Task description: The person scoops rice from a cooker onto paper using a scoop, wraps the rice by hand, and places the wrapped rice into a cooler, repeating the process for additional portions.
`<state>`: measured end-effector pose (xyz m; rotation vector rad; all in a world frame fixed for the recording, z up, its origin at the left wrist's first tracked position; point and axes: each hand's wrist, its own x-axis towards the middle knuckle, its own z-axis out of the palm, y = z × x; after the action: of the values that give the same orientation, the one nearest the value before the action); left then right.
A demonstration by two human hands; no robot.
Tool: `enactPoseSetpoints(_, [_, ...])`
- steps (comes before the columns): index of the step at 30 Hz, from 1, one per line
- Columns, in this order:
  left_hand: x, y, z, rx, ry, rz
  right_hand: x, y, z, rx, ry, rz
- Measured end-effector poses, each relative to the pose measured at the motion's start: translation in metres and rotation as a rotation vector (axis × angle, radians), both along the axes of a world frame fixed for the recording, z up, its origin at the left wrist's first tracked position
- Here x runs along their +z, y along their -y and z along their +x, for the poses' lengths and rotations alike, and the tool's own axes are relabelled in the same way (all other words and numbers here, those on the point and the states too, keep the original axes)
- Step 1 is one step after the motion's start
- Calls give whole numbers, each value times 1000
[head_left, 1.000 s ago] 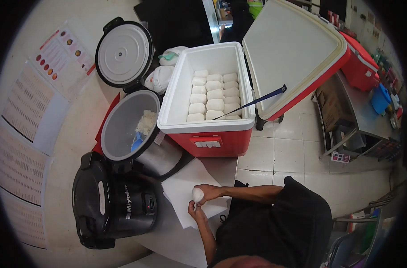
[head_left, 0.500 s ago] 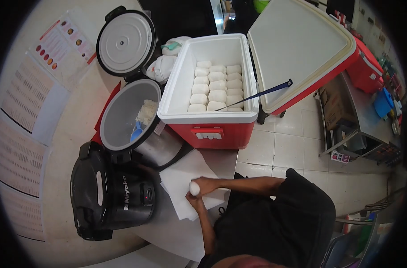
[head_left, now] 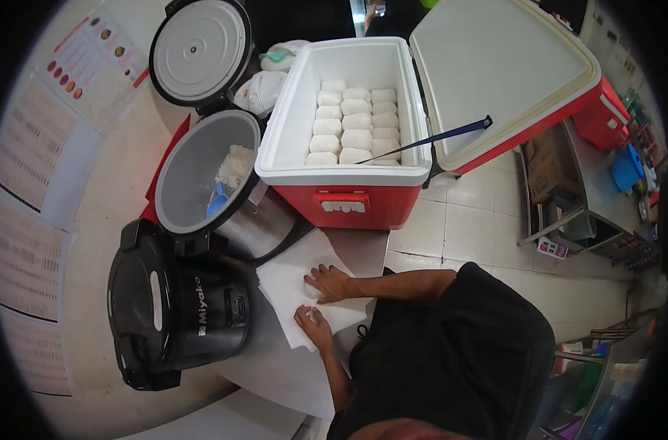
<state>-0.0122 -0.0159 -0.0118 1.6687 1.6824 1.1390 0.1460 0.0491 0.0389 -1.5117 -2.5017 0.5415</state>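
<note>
A stack of white paper sheets (head_left: 290, 282) lies on the metal table. My right hand (head_left: 331, 284) rests over the sheets with its fingers spread. A rounded white bundle (head_left: 312, 292) shows partly beneath those fingers; the rest of it is hidden. Just below, my left hand (head_left: 314, 327) is at the paper, its fingers bent but apart, white showing between them. Beyond the sheets stands an open rice cooker (head_left: 174, 176) with cooked rice (head_left: 235, 166) and a blue scoop (head_left: 217, 201) inside. Rows of white wrapped bundles (head_left: 356, 121) fill the bottom of a red and white cooler box (head_left: 341, 180).
A closed black Miyako cooker (head_left: 180, 312) stands at the left. The cooler's lid (head_left: 506, 81) hangs open to the right, a dark blue strap (head_left: 451, 133) crossing the box corner. Printed sheets (head_left: 26, 264) cover the wall. A steel table (head_left: 605, 176) stands farther right.
The white bundle held upright between both hands has gone down onto the paper. My right hand has spread flat over it, and my left hand has drawn slightly apart.
</note>
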Motion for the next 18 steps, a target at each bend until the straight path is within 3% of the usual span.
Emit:
enactPoseSetpoints(2, [-8, 4, -2, -18, -18, 37, -13, 0, 4, -46, 2, 14])
enactPoseSetpoints(4, [-8, 4, 1, 6, -89, 86, -23, -25, 9, -34, -59, -240])
enactPoseSetpoints(5, [-5, 5, 6, 8, -82, 77, -15, -34, 13, -33, -51, -249])
enactPoseSetpoints(7, [4, 6, 6, 36, -10, 63, 7, -59, 19, 25, -408, -362])
enactPoseSetpoints(9, [4, 3, 6, 35, -25, 90, 104, -73, 27, 34, -728, -571])
enactPoseSetpoints(10, [4, 5, 6, 25, -47, 110, 145, -84, 35, 158, -738, -327])
enactPoseSetpoints(12, [9, 7, 9, 44, -21, 75, 249, -96, 64, 203, -681, -73])
enactPoseSetpoints(15, [7, 4, 8, 48, -15, 70, 340, -147, 117, 69, -519, 378])
enactPoseSetpoints(16, [8, 4, 10, 49, -21, 95, 361, -167, 137, -83, -471, 239])
enactPoseSetpoints(17, [8, 5, 10, 43, -16, 80, 371, -191, 156, -181, -359, 313])
enactPoseSetpoints(18, [13, 5, 11, 53, -37, 77, 383, -192, 167, -231, -462, 154])
